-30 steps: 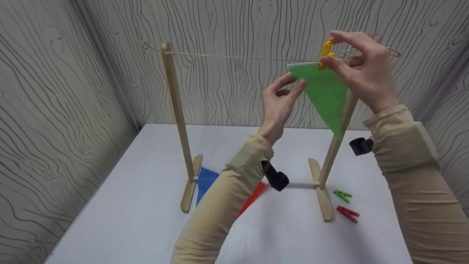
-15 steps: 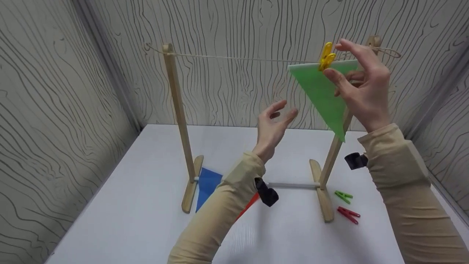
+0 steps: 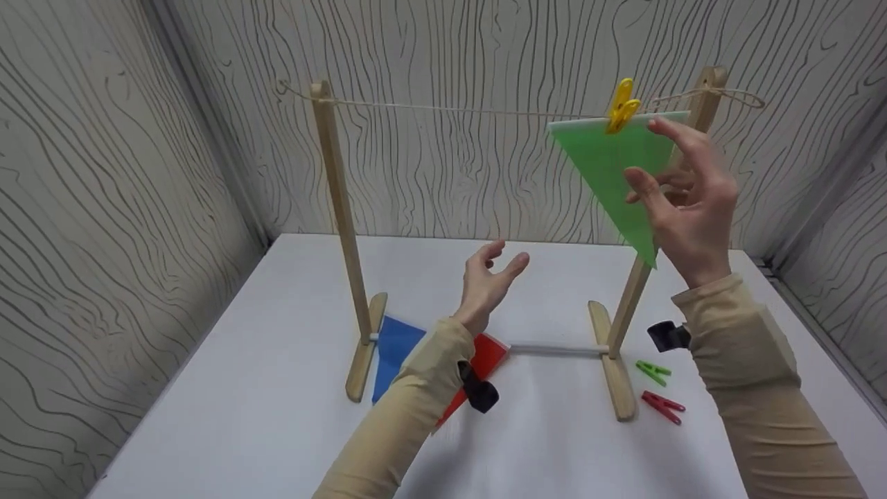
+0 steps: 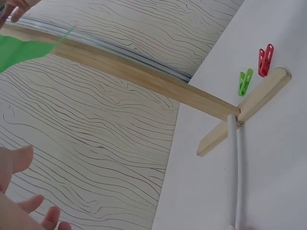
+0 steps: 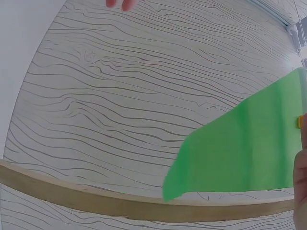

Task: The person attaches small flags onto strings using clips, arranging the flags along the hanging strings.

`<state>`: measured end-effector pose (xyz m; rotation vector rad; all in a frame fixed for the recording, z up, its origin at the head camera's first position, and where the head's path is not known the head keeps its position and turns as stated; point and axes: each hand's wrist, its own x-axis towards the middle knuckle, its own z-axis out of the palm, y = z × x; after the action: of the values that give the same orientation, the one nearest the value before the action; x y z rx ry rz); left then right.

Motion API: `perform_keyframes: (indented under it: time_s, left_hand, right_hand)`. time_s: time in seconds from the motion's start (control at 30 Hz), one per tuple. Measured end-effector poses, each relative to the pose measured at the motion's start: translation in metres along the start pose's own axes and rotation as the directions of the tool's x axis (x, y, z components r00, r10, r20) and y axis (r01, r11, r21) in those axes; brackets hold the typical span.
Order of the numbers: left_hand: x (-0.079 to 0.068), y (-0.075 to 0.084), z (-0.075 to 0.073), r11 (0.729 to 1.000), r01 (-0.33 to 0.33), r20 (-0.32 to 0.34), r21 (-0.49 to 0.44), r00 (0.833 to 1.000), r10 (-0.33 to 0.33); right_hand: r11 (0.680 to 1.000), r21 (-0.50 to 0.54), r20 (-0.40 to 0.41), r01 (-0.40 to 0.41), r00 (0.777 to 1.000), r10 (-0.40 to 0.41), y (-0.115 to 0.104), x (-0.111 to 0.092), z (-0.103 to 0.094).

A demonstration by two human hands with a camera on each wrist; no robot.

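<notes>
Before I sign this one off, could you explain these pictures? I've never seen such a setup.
There's no machine: a person works with bare hands. A camera on the head gives the wide view looking down; one on each wrist gives the close views.

A string runs between two wooden posts standing on a white table. A yellow clothespin clips a green flag at the string. The right hand is beside that flag; I can't tell whether it touches it. The left hand is lower, fingers apart. Neither grips anything.

Low between the posts are a blue flag and a red flag, both partly behind the left sleeve. A green clothespin and a red clothespin lie at one post's foot.
</notes>
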<state>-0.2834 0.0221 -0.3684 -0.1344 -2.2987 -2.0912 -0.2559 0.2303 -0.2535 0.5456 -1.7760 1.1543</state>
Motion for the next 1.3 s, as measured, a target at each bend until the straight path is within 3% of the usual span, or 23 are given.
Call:
perform_keyframes:
  time_s: [0.23, 0.57, 0.8, 1.03, 1.2, 1.3]
  left_hand:
    - [-0.005, -0.029, -0.007, 0.994, 0.105, 0.004, -0.001, 0.994, -0.105]
    - [-0.007, -0.067, -0.016, 0.973, 0.23, -0.046, 0.013, 0.972, -0.229]
    - [-0.009, -0.085, -0.021, 0.957, 0.263, -0.1, 0.125, 0.963, -0.251]
    - [-0.013, -0.097, -0.026, 0.916, 0.259, -0.154, 0.307, 0.963, -0.221]
    - [-0.014, -0.102, -0.028, 0.899, 0.242, -0.165, 0.364, 0.967, -0.194]
    - [-0.013, -0.105, -0.028, 0.885, 0.223, -0.169, 0.409, 0.971, -0.167]
  right_hand:
    - [1.0, 0.021, -0.014, -0.019, 1.0, 0.019, 0.012, -0.026, -0.003]
    - [0.995, 0.069, -0.025, -0.075, 0.997, 0.077, 0.035, -0.068, -0.009]
    - [0.987, 0.114, -0.012, -0.114, 0.993, 0.116, 0.052, -0.094, -0.014]
    - [0.969, 0.193, -0.014, -0.155, 0.987, 0.161, 0.068, -0.122, -0.021]
    - [0.963, 0.131, 0.015, -0.237, 0.971, 0.237, 0.081, -0.144, -0.029]
    - [0.947, 0.051, 0.034, -0.318, 0.948, 0.317, 0.086, -0.156, -0.034]
